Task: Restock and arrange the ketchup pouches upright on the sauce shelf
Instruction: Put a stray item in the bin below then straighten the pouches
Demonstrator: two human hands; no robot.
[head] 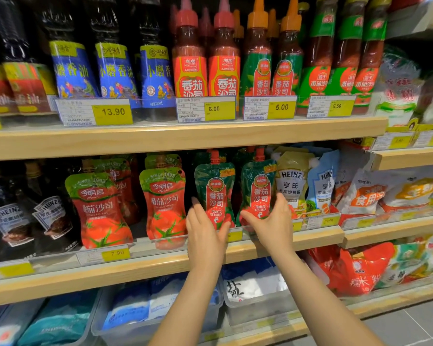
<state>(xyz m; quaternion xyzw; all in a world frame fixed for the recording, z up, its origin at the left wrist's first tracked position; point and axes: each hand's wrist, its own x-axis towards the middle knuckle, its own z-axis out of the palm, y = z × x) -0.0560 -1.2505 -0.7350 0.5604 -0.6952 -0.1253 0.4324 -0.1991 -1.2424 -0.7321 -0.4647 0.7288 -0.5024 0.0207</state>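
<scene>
Both hands are cupped on green ketchup pouches: left hand (205,231) on the left pouch (215,193), right hand (270,221) on the right pouch (258,188). Probably best to square the bases flat on the sauce shelf (160,268) so they stay upright, labels forward.

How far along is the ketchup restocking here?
Looks nearly done: two green ketchup pouches stand upright at the middle shelf front. In hand: the left hand steadies the left pouch, the right hand the right pouch. Left, probably: letting go, perhaps squaring them.

two green ketchup pouches (215,193), two Heinz pouches (291,182), two hands (205,231)
</scene>
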